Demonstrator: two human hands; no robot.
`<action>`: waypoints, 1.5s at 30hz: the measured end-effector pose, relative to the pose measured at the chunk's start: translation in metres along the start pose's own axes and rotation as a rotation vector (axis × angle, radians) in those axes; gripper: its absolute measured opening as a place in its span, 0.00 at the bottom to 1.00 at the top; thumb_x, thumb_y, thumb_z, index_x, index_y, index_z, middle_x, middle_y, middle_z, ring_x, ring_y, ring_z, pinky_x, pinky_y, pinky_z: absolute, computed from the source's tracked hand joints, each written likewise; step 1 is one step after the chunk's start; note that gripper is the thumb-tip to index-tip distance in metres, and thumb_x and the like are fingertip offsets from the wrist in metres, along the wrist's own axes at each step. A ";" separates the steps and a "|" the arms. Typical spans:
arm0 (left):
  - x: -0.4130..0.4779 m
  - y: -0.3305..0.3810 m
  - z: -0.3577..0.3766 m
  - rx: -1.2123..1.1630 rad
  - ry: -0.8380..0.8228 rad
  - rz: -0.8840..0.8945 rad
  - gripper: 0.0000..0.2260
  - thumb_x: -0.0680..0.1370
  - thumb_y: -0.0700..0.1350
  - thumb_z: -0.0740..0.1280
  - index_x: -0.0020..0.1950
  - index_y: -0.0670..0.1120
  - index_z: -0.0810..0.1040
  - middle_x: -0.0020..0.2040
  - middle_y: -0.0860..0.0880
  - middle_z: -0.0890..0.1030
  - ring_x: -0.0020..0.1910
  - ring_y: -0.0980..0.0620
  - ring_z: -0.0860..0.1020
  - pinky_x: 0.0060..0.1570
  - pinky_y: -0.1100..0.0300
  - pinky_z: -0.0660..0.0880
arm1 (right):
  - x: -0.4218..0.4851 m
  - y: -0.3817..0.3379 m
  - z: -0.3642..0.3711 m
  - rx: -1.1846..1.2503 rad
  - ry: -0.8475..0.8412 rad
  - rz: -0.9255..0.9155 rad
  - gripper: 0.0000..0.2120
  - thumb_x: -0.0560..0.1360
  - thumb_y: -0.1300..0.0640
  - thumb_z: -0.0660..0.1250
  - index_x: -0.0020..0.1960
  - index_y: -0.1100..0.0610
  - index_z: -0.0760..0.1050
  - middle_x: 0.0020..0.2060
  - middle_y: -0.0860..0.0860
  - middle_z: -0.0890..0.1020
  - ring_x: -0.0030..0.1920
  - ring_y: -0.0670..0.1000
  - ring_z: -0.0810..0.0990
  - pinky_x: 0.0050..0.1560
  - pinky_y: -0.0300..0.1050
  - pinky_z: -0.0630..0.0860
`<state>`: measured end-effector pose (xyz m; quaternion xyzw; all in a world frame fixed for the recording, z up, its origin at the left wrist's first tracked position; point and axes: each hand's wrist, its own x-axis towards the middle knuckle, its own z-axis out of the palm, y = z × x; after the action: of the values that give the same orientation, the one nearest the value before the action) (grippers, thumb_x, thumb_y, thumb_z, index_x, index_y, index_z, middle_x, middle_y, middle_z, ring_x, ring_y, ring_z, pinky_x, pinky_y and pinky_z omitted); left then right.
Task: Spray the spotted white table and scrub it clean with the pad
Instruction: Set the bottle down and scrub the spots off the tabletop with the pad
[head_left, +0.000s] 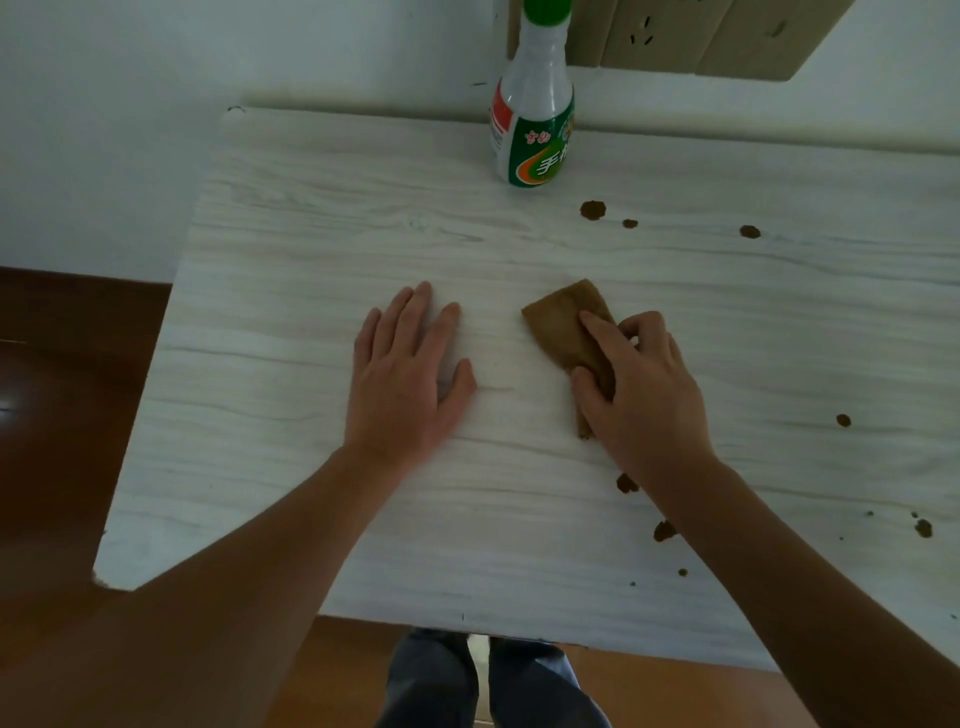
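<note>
The white wood-grain table (322, 249) carries several brown spots (592, 209) across its right half. A brown scrubbing pad (563, 322) lies near the middle, and my right hand (641, 384) holds it down, index finger along its top, thumb at its near edge, other fingers curled at its right side. Left of the pad, my left hand (402, 374) rests flat on the tabletop with straight fingers. At the table's far edge stands the spray bottle (532, 104), clear with a green and white label and a green top.
A white wall runs behind the table, with a tan panel (691, 36) at the upper right. Brown wooden floor (67, 395) shows to the left and below. My legs in dark trousers (483, 680) stand at the table's near edge.
</note>
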<state>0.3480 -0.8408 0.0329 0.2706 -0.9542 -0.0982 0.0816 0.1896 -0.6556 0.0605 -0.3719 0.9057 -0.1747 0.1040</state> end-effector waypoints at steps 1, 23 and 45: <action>0.000 0.000 0.000 0.001 -0.005 -0.001 0.27 0.81 0.56 0.59 0.78 0.46 0.70 0.80 0.41 0.66 0.81 0.42 0.62 0.80 0.43 0.57 | 0.001 0.001 0.000 -0.001 -0.005 0.005 0.26 0.78 0.48 0.65 0.75 0.51 0.67 0.57 0.51 0.68 0.50 0.46 0.70 0.41 0.40 0.69; 0.003 0.001 0.002 0.045 -0.028 -0.009 0.28 0.80 0.56 0.60 0.78 0.47 0.70 0.81 0.42 0.65 0.81 0.41 0.61 0.79 0.41 0.58 | 0.197 -0.072 0.006 0.605 0.233 0.212 0.35 0.67 0.41 0.74 0.69 0.50 0.68 0.62 0.45 0.77 0.58 0.47 0.78 0.57 0.49 0.79; 0.002 -0.003 0.000 0.029 -0.061 -0.013 0.28 0.80 0.56 0.59 0.78 0.47 0.69 0.81 0.41 0.64 0.82 0.42 0.60 0.79 0.41 0.57 | 0.044 -0.012 -0.022 0.077 0.007 0.006 0.19 0.76 0.50 0.68 0.67 0.51 0.76 0.60 0.46 0.75 0.56 0.42 0.69 0.56 0.41 0.71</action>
<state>0.3475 -0.8444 0.0320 0.2747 -0.9558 -0.0930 0.0478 0.1589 -0.6894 0.0828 -0.3641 0.8998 -0.2105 0.1157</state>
